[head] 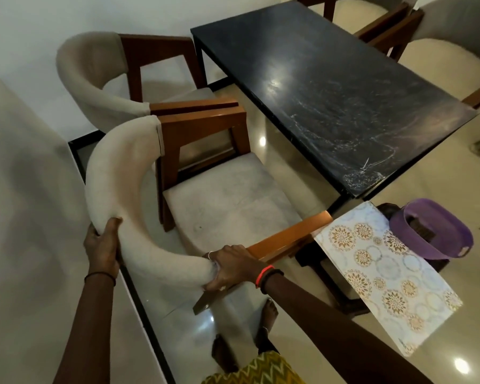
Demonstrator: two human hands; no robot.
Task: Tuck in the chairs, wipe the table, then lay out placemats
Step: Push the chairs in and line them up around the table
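A beige padded chair (227, 198) with brown wooden arms stands pulled out from the long side of the black marble table (330, 87). My left hand (103, 245) grips the curved backrest on its left. My right hand (233, 268) grips the backrest's right end where it meets the wooden arm. A second matching chair (94, 79) stands beyond it, also away from the table. Patterned white and gold placemats (383, 273) lie on a dark stool at the right, with a purple cloth (430, 234) beside them.
Two more chairs (452, 48) stand at the table's far side, top right. A white wall runs along the left, close behind the chairs. The floor is glossy beige tile with a black border strip (139, 295). My bare feet (266, 317) show below the chair.
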